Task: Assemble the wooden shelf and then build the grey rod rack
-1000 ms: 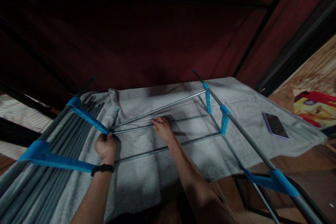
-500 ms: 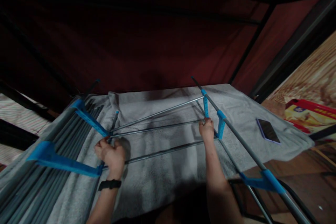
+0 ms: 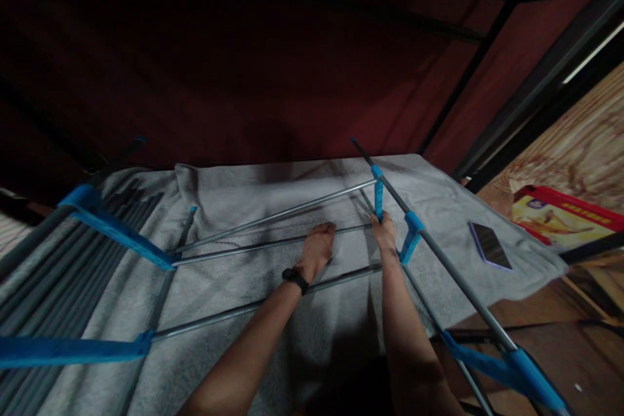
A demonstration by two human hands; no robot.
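A rack frame of grey metal tubes (image 3: 287,210) with blue plastic brackets lies on a grey cloth (image 3: 351,312). My left hand (image 3: 319,248), a black band on its wrist, is over the middle crossbar (image 3: 253,247); its fingers are extended and hold nothing. At the right end of that bar, my right hand (image 3: 384,231) is closed around the lower end of a blue bracket (image 3: 379,198). Another blue bracket (image 3: 411,240) stands just right of it. On the left, two long blue brackets (image 3: 121,234) join the crossbars to a side tube.
Several loose grey tubes (image 3: 97,266) lie side by side at the left. A phone (image 3: 490,246) rests on the cloth at the right. Beyond the cloth's right edge is a red and yellow box (image 3: 560,218). A dark red panel (image 3: 292,97) rises behind.
My left hand has let go at the left bracket and moved right to the middle crossbar. My right hand remains by the right bracket. The frame's left end appears lower and farther left.
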